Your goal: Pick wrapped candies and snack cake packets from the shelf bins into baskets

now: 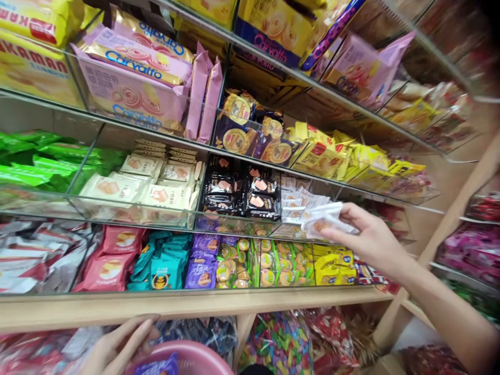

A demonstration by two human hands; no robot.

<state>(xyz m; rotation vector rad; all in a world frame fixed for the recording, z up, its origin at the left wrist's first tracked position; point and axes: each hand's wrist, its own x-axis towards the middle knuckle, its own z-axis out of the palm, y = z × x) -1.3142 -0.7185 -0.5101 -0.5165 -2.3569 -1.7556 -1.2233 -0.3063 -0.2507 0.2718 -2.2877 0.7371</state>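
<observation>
My right hand (369, 237) is closed on a small white snack packet (324, 221), at the front of the glass compartment with matching white packets (295, 203). The packet's print is blurred; more than one may be in my fingers. At the lower left, my left hand (123, 344) has its fingers stretched out below the wooden shelf edge, beside a pink basin (199, 357). I cannot tell whether it touches the basin. Inside the basin lies a purple snack packet (158, 365), partly cut off by the picture's lower edge.
Glass dividers split the shelves. Black packets (258, 195) and cream packets (117, 190) sit left of the white ones. Teal packets (162, 263) and purple packets (202, 260) fill the row beneath. A wooden ledge (203, 307) runs below; bagged sweets (277, 344) lie under it.
</observation>
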